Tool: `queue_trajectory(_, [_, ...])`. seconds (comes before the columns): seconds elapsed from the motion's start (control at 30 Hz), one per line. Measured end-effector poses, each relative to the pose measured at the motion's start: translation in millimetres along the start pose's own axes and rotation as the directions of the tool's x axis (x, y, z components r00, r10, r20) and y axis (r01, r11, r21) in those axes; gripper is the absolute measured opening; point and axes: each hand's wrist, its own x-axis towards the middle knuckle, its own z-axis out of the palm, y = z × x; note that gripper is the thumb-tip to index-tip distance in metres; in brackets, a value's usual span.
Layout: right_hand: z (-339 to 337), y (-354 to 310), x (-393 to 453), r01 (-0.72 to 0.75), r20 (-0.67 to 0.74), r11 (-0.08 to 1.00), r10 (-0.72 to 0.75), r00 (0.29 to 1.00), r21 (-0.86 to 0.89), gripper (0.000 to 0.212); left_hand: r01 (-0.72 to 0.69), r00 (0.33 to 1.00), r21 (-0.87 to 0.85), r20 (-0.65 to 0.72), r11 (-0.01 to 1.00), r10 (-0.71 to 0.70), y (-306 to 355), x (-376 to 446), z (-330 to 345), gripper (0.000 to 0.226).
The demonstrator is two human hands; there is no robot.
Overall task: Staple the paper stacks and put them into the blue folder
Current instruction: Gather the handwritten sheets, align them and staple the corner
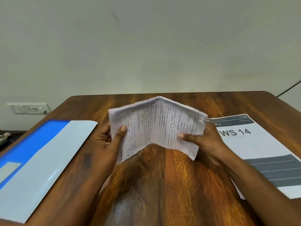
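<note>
I hold a stack of lined, handwritten paper [156,126] above the middle of the wooden table [162,176]. It is bent into a tent shape, with the fold pointing away from me. My left hand [109,139] grips its left edge, thumb on the near face. My right hand [203,139] grips the right edge the same way. The blue folder [29,144] lies at the left with a pale sheet [48,160] on it. A printed stack marked "WS 14" [254,149] lies at the right. No stapler is in view.
A plain wall stands behind the table's far edge. A wall socket [29,108] sits low on the left. A dark cable [288,88] runs down at the far right. Bare wood shows between my forearms.
</note>
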Motion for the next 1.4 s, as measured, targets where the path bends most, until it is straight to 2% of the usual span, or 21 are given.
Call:
queue_trajectory(0.1, [-1.3, 7.3, 3.2, -0.070, -0.009, 0.997, 0.069, 0.998, -0.018, 0.040, 0.004, 0.999, 0.097, 0.041, 0.995, -0.008, -8.0, -0.1, 4.9, 0.025])
queue_trajectory(0.23, [-2.3, 0.8, 4.3, -0.035, -0.057, 0.999, 0.034, 0.998, -0.020, 0.039, -0.009, 1.000, 0.061, -0.003, 0.998, 0.009, -8.2, -3.2, 10.1, 0.014])
queue_trajectory(0.37, [-1.2, 8.0, 5.4, -0.064, -0.104, 0.976, 0.043, 0.994, -0.210, 0.046, 0.051, 0.998, 0.145, 0.017, 0.988, -0.054, -18.1, 1.8, 9.1, 0.008])
queue_trajectory(0.47, [-2.3, 13.8, 6.1, -0.114, -0.100, 0.952, 0.089, 0.991, -0.283, 0.053, 0.076, 0.997, 0.199, 0.015, 0.977, -0.080, -23.2, 3.9, 8.4, 0.007])
queue_trajectory(0.57, [-8.6, 13.7, 7.9, -0.155, -0.105, 0.943, 0.129, 0.986, -0.295, 0.042, 0.139, 0.990, 0.191, -0.024, 0.972, -0.137, -20.9, 5.1, 7.3, 0.007])
queue_trajectory(0.7, [-11.1, 7.1, 6.4, -0.267, -0.063, 0.930, 0.259, 0.964, -0.252, 0.026, 0.264, 0.964, 0.214, -0.089, 0.940, -0.251, -20.4, 11.9, 2.3, 0.020])
queue_trajectory(0.8, [-8.1, 8.4, 6.3, -0.339, -0.089, 0.901, 0.327, 0.941, -0.270, 0.021, 0.312, 0.950, 0.284, -0.115, 0.907, -0.291, -22.1, 17.5, -1.8, 0.041])
queue_trajectory(0.87, [-6.2, 10.7, 6.3, -0.364, -0.106, 0.892, 0.348, 0.931, -0.266, 0.020, 0.348, 0.938, 0.371, -0.140, 0.861, -0.318, -23.7, 20.0, -2.7, 0.056])
queue_trajectory(0.93, [-4.0, 12.0, 5.3, -0.373, -0.117, 0.896, 0.355, 0.928, -0.241, 0.021, 0.358, 0.934, 0.478, -0.168, 0.802, -0.316, -25.0, 21.6, -3.5, 0.056])
queue_trajectory(1.03, [-1.9, 11.9, 2.9, -0.386, -0.141, 0.901, 0.363, 0.921, -0.201, 0.022, 0.324, 0.945, 0.610, -0.173, 0.723, -0.277, -24.9, 21.2, -4.0, 0.054])
queue_trajectory(1.33, [-0.7, 10.9, 2.0, -0.412, -0.174, 0.905, 0.391, 0.904, -0.108, 0.026, 0.211, 0.973, 0.775, -0.109, 0.596, -0.202, -29.3, 13.1, -9.6, 0.081])
queue_trajectory(1.4, [0.0, 11.1, 1.8, -0.409, -0.181, 0.908, 0.389, 0.903, -0.093, 0.024, 0.154, 0.986, 0.843, -0.101, 0.515, -0.131, -30.4, 11.2, -10.5, 0.092])
